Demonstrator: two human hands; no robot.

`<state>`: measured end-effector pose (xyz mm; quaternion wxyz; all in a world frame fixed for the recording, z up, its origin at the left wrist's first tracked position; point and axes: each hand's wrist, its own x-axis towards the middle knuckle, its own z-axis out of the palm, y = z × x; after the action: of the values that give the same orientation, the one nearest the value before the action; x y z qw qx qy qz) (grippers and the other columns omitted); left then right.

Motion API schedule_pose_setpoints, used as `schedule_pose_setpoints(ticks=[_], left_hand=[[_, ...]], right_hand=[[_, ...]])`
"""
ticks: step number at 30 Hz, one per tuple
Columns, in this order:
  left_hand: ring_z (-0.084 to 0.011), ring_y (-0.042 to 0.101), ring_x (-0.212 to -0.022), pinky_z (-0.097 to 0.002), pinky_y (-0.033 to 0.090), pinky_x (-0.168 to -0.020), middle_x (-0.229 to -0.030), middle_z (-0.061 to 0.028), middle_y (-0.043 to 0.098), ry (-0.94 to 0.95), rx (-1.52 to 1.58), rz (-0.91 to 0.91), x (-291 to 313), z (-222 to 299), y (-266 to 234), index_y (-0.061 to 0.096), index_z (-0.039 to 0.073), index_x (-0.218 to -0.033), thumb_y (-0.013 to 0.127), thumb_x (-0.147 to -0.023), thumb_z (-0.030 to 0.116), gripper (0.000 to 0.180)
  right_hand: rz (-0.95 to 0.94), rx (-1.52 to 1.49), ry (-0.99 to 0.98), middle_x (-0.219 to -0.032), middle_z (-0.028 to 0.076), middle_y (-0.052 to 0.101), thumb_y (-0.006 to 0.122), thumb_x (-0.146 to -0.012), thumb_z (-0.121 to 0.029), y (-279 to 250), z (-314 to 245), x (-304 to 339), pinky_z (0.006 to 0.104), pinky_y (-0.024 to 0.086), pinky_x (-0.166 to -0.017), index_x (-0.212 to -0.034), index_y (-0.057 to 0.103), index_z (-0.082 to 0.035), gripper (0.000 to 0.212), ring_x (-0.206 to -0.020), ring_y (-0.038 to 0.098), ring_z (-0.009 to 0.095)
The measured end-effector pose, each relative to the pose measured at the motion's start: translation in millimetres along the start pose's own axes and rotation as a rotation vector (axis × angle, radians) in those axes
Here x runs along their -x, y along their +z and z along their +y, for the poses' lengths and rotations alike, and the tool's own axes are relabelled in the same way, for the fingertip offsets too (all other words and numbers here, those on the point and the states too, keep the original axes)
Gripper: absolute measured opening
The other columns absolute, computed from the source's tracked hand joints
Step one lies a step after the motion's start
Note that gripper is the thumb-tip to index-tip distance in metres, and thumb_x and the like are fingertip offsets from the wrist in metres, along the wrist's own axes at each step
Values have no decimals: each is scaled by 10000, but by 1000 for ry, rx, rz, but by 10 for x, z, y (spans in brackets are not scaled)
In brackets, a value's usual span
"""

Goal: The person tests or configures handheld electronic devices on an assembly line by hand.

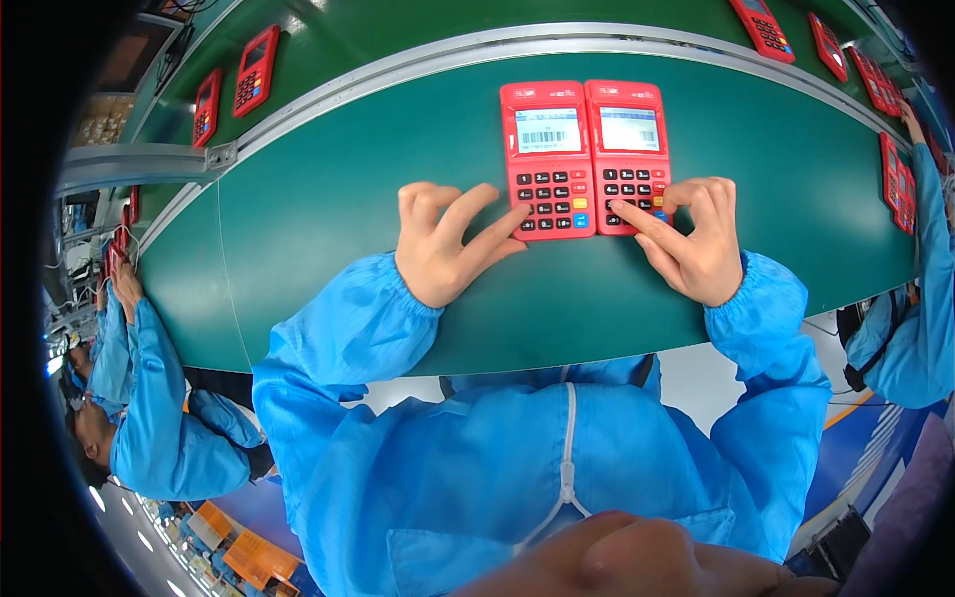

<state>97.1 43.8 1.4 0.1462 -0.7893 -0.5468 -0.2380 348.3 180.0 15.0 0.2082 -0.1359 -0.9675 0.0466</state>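
Two red card payment terminals lie side by side, face up, on the green work table, their screens lit. On the left terminal (549, 164) my left hand (446, 244) rests its index fingertip at the lower left keys; the other fingers are spread and bent. My right hand (701, 239) stretches its index finger onto the lower left keys of the right terminal (630, 149), its other fingers bent beside that terminal's right edge. Neither hand grips anything. Each fingertip covers part of a keypad, so which key it touches is hard to tell.
A metal rail (398, 75) crosses behind the table (328, 219). Beyond it, on a green belt-like surface, lie more red terminals, such as one at the far left (257, 70) and one at the far right (764, 30). Co-workers in blue sleeves (164, 398) sit at both sides.
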Motion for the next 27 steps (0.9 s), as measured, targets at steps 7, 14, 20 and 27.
schedule_pose_setpoints(ticks=[7,14,20,27], left_hand=[[-191,414,-846,-365,355,-758,-1073,-16,521,76,-64,-62,-27,-5,-15,642,117,-1037,715,-680,296,406],[-179,417,-878,-358,356,-796,-1101,-7,536,98,42,-35,-139,100,44,624,141,-1081,711,-700,291,419],[-179,433,-879,-352,380,-790,-1079,-25,542,117,4,-103,-134,129,76,626,113,-1072,664,-752,206,336],[-186,446,-874,-346,399,-764,-1061,-30,535,168,73,-38,-166,143,115,630,64,-1054,651,-717,138,346]], right_hand=[[-80,18,28,-853,39,438,675,-767,-202,-3,-25,-4,340,340,-790,-1108,616,-152,350,-902,405,191],[45,7,86,-839,37,429,629,-737,-123,-153,40,243,354,332,-744,-1074,645,-160,340,-844,426,196],[32,30,66,-840,36,419,676,-705,-133,-93,39,260,360,334,-757,-1069,645,-159,367,-833,415,189],[-42,-49,110,-808,49,392,671,-707,-101,-81,27,281,341,360,-734,-1074,631,-128,371,-802,391,207]])
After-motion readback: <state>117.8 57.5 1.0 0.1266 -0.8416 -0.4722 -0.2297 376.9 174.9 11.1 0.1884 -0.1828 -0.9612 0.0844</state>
